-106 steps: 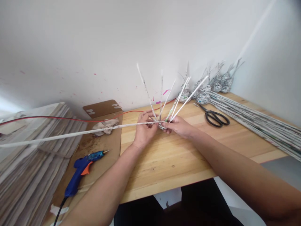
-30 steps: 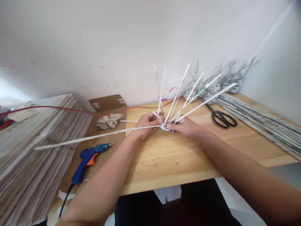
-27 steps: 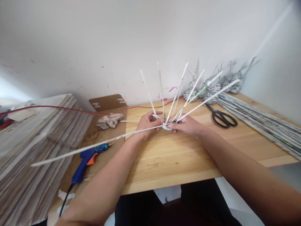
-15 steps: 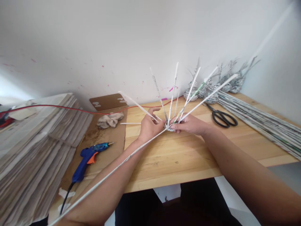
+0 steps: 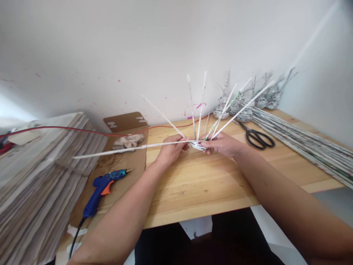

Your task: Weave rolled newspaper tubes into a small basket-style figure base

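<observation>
Between my hands, above the wooden table, is a small woven base (image 5: 197, 145) of rolled newspaper. Several stiff paper spokes (image 5: 202, 105) fan up and outward from it. My right hand (image 5: 222, 144) grips the base's right side, thumb in front, close to the slanting spokes. At the left side, my left hand (image 5: 173, 148) has its fingers closed on a long rolled-paper strand (image 5: 124, 150), where the strand meets the base. That strand runs out leftward, nearly level, its free end over the newspaper pile. My left fingertips are partly hidden.
Left are a newspaper stack (image 5: 55, 173), a blue glue gun (image 5: 103, 189) on cardboard (image 5: 125, 197), and a crumpled cloth (image 5: 128, 142). Right are black scissors (image 5: 259, 139) and a bundle of paper rolls (image 5: 298, 145). Small woven pieces (image 5: 221, 107) stand by the wall. A red cord (image 5: 63, 128) crosses behind.
The long strand has swung up from across my left forearm to nearly level on the left. My left hand has turned and its raised fingers have closed. My right hand keeps its hold.
</observation>
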`<state>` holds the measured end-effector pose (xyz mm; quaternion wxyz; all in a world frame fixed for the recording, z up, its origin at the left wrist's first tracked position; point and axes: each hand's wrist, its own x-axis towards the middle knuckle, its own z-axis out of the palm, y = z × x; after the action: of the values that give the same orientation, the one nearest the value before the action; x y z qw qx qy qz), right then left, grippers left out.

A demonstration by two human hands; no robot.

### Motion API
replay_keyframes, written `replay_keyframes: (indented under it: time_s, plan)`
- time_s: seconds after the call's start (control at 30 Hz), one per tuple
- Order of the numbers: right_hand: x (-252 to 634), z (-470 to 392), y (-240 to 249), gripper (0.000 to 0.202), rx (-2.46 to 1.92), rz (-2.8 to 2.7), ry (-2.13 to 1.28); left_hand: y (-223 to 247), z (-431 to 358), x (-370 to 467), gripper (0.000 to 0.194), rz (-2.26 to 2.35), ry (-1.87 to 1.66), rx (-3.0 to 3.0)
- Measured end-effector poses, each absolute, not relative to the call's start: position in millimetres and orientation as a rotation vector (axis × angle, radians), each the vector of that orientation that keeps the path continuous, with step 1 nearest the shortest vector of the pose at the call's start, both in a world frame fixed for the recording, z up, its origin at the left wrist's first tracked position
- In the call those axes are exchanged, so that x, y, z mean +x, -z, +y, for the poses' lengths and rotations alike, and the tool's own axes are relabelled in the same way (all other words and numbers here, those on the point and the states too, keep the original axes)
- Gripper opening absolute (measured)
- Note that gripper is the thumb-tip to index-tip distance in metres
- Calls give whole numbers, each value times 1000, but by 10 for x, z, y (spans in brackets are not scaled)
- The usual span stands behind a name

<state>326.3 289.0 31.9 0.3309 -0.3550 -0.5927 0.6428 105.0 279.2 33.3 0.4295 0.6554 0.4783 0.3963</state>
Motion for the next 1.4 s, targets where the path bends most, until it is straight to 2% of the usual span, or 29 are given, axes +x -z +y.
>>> replay_keyframes:
  time_s: [0.1,0.4,0.67,0.83,0.97,1.17,1.4]
  plan:
    - [3259,2883,-341,26,-900,-1419,-1746,-333,2783,1046,42,1111,-1031,1576]
    - [3248,2877,-356,29,-837,-1214,-1852,-260,2849,1048,33,1142,-1229,1561]
    - [3238,2873,-360,27,-773,-1211,-1924,-350,2765,1136,28,979,-1337,1253]
    - [3234,2866,-359,27,-739,-1205,-1962,-400,2729,1188,30,836,-1358,937]
    - [3238,2865,-363,26,-686,-1200,-1977,-418,2723,1192,35,795,-1369,916]
    - [3242,2863,-361,27,-685,-1256,-1983,-423,2756,1111,43,841,-1281,1268]
    - [3208,2859,-305,25,-844,-1318,-1903,-478,2754,1000,60,863,-929,1509]
